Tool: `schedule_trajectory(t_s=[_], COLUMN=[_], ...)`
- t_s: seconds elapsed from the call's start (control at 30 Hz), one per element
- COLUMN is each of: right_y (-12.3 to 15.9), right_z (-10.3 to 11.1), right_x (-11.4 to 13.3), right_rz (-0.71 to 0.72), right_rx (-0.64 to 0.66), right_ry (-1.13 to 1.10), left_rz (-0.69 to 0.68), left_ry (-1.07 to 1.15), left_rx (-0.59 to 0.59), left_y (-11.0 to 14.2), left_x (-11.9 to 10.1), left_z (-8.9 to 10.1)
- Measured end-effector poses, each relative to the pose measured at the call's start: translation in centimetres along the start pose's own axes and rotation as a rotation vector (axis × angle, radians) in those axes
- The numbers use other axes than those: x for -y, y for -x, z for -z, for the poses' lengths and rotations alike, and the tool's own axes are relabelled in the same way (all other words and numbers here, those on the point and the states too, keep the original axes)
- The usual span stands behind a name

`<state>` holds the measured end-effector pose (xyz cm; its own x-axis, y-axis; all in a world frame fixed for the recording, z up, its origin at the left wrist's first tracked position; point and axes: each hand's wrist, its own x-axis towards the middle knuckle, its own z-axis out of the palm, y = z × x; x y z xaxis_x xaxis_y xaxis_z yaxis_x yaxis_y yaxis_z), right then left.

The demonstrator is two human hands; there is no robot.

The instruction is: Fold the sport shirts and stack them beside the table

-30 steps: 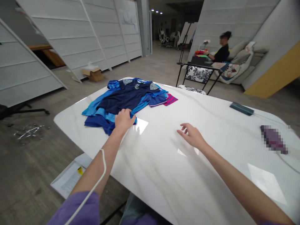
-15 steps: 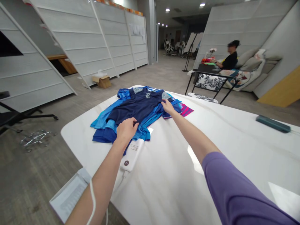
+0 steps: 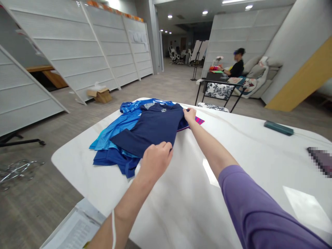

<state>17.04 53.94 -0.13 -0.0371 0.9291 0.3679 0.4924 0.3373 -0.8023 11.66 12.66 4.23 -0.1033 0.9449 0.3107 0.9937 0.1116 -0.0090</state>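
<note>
Dark-blue, smooth shirt (image 3: 158, 126): pinches it with left hand (image 3: 155, 159) and right hand (image 3: 190, 114), near wrinkly clothes (image 3: 119, 128) left of closed fingers (image 3: 166, 147).

Navy T-shirt (image 3: 157, 126), small pale print (image 3: 163, 110), spread over blue clothes (image 3: 116, 128)

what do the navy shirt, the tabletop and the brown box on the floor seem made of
Navy shirt: soft, mostly matte fabric, perhaps a thin knit, as it drapes smoothly.
Tabletop: hard and glossy, stone or an imitation, given faint veins and bright reflections.
Brown box: likely cardboard, judging by its dull panels.
</note>
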Motion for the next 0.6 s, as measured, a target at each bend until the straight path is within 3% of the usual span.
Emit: schedule_trajectory(t_s=[0.1, 0.17, 0.43, 0.53, 0.6], right_y=[2.9, 5.9, 21.9, 27.0, 29.6], right_z=[6.1, 11.4, 36.6, 44.6, 49.0], right_x=[-4.2, -8.2, -25.2, -29.5, -31.6], right_rz=[-0.054, -0.079, -0.139, -0.183, -0.213], right_rx=[-0.041, -0.050, -0.090, -0.116, -0.121], right_ry=[0.017, 0.046, 0.209, 0.250, 0.261], left_rz=[-0.153, -0.245, -0.572, -0.684, -0.759], left_ry=[0.116, 0.206, 0.505, 0.634, 0.737], left_rx=[0.187, 0.277, 0.586, 0.683, 0.745], left_y=[2.2, 4.1, 12.8, 16.3, 17.4], left_x=[-7.4, -12.5, -32.0, -37.9, -40.4], left_z=[0.0, -0.6, -3.6, -3.7, -3.7])
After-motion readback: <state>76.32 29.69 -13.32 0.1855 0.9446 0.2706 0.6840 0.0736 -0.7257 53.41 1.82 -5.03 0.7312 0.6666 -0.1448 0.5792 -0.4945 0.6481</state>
